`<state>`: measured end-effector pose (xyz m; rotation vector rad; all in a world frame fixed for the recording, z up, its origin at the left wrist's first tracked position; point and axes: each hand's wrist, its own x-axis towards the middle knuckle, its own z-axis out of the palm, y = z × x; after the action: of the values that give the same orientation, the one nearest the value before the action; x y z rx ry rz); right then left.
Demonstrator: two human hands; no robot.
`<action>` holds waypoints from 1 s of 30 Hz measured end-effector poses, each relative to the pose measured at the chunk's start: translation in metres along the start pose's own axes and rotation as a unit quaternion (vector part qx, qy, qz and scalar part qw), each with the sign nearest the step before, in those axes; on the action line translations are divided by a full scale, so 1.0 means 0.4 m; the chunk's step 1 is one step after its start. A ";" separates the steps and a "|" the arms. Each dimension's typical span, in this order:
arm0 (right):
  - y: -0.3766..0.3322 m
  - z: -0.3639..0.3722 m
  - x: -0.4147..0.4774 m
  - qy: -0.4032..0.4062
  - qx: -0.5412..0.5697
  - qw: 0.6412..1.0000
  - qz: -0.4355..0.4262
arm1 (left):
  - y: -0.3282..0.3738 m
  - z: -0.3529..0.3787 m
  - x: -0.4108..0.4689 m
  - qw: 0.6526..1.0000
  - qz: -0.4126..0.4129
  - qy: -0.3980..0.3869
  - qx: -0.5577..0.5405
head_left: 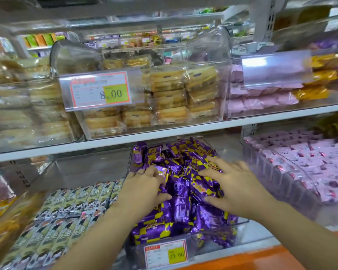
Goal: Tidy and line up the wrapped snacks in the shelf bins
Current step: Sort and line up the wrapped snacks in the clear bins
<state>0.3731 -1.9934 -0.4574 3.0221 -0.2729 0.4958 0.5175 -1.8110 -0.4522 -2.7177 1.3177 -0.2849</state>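
Left neighbour bin point(66, 221): risk, a purple packet nudged over the shared wall and mixed in; holds flat oblong packets in printed film, in neat rows.
Left hand point(142, 190): grip loose, fingers fairly straight with tips tucked among the packets, thumb apart; risk, a sideways sweep heaps the pile instead of lining it up.
Purple snacks point(181, 191): jumbled in the middle bin on the lower shelf point(258, 244); glossy foil-like wrap, purple and yellow, small pillow shapes with crimped ends; probably slippery and prone to slide.
Clear bin point(242, 222): hard transparent plastic with a low front wall; a push forward could spill packets over it.
Price tag point(166, 254): card in a clear sleeve on the bin front; a forearm could knock it.
Right hand point(236, 188): grip spread flat, fingers splayed on the heap; heavy pressure may crush the contents.
Pink packet bin point(310, 168): soft-looking pink wrappers in rows; same mixing risk.
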 end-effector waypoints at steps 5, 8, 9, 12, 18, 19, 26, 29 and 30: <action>-0.005 -0.002 0.015 0.038 0.027 0.999 -0.011 | -0.004 -0.026 0.023 0.997 -0.048 0.062 -0.023; -0.010 0.001 0.018 0.068 0.061 0.996 -0.005 | -0.006 -0.017 0.040 0.998 -0.039 0.013 0.038; -0.011 0.002 0.019 0.066 0.077 0.995 -0.004 | -0.007 -0.009 0.044 0.998 -0.034 -0.008 0.061; 0.000 -0.007 0.022 0.074 0.142 0.987 0.006 | -0.016 -0.012 0.052 0.998 -0.038 -0.001 0.057; -0.004 -0.043 0.007 0.068 0.301 0.951 -0.016 | -0.002 -0.044 0.027 0.967 0.078 0.040 -0.240; -0.006 -0.043 0.007 0.056 0.306 0.950 -0.020 | 0.006 -0.046 0.026 0.952 0.094 0.016 -0.291; 0.020 -0.028 0.000 0.039 0.283 0.958 0.007 | 0.088 0.002 0.055 0.986 0.140 -0.059 -0.065; 0.016 -0.018 -0.002 0.035 0.269 0.963 -0.002 | 0.101 -0.003 0.053 0.989 0.126 -0.021 -0.072; 0.013 -0.018 -0.002 0.040 0.274 0.961 -0.001 | 0.096 -0.009 0.047 0.989 0.119 -0.007 -0.087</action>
<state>0.3690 -1.9978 -0.4505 3.5165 -0.1427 0.8124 0.4985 -1.8495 -0.4531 -2.6510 1.7173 -0.1328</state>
